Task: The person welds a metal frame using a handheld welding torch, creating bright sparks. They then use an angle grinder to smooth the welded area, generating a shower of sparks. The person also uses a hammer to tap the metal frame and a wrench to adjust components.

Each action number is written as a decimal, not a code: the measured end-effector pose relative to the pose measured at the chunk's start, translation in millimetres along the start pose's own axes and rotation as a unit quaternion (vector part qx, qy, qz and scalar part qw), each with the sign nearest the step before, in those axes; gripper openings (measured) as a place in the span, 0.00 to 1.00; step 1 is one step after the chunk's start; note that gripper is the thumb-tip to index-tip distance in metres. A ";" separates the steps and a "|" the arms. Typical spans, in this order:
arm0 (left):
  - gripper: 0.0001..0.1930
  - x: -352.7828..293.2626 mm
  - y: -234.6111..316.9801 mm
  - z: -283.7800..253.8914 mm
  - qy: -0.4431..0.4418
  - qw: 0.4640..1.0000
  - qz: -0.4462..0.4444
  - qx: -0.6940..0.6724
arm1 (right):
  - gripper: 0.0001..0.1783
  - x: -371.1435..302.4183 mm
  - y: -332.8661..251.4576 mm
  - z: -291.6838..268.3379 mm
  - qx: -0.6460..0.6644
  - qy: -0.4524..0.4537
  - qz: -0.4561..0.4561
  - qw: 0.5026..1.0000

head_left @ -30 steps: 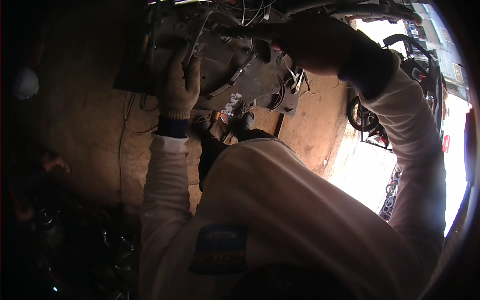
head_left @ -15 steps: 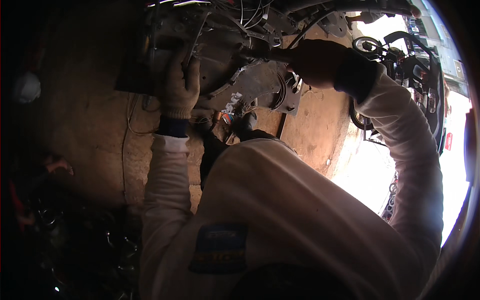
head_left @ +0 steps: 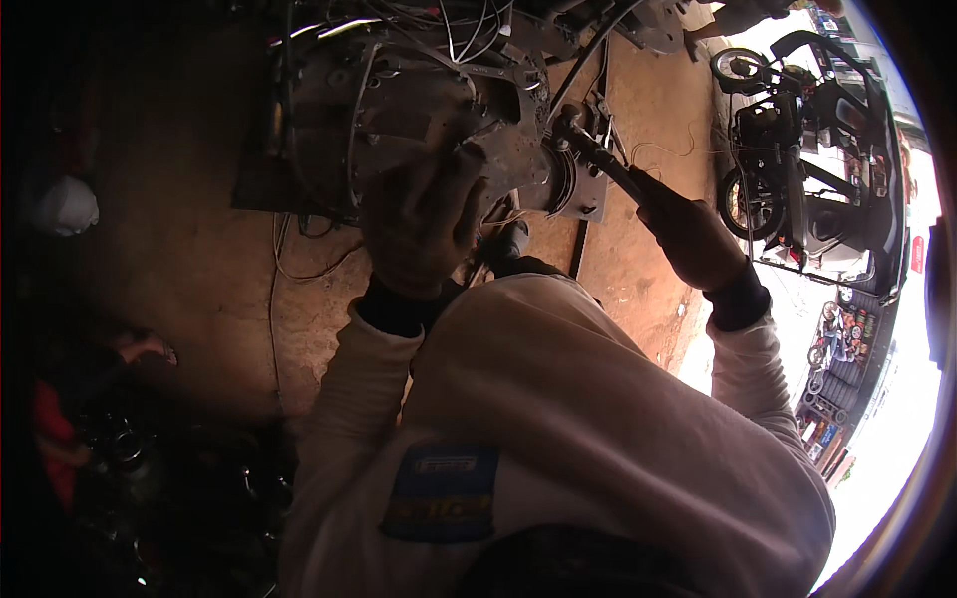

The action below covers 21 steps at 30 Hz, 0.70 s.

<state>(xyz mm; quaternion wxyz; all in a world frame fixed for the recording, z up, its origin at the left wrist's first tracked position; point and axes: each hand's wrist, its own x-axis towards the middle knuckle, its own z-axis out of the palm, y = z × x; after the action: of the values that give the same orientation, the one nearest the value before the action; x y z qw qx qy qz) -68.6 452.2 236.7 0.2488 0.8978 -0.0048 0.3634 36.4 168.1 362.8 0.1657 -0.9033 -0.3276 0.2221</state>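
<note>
Above my chest, my gloved left hand (head_left: 424, 224) lies spread against the grey engine casing (head_left: 399, 110), wires (head_left: 449, 20) trailing over it. My right hand (head_left: 693, 239) is closed around a dark tool handle (head_left: 603, 164) whose tip meets the casing's side.

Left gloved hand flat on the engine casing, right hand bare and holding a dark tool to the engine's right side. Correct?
Not quite. The right hand is gloved too, not bare; the head view shows a glove with a dark cuff at the wrist. The rest holds: the left hand rests on the engine casing, and the right holds a dark tool against the engine's right side.
</note>
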 end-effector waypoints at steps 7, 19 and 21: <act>0.12 30.7 8.9 114.8 -0.267 0.924 -0.050 0.270 | 0.26 -49.7 21.9 56.6 0.133 0.089 0.146 0.976; 0.06 39.8 -18.5 108.2 -0.264 0.960 0.029 0.090 | 0.26 -83.5 55.1 97.4 0.198 0.067 0.189 0.959; 0.06 37.0 -22.8 106.0 -0.242 0.969 0.027 0.044 | 0.27 -82.4 55.0 96.3 0.218 0.061 0.204 0.952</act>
<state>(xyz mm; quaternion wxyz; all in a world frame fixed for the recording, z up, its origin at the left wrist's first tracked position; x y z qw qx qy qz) 31.9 430.9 185.9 0.1906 0.9686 -0.0728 0.1419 -40.8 87.9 280.9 0.3296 -0.9044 -0.0693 0.2621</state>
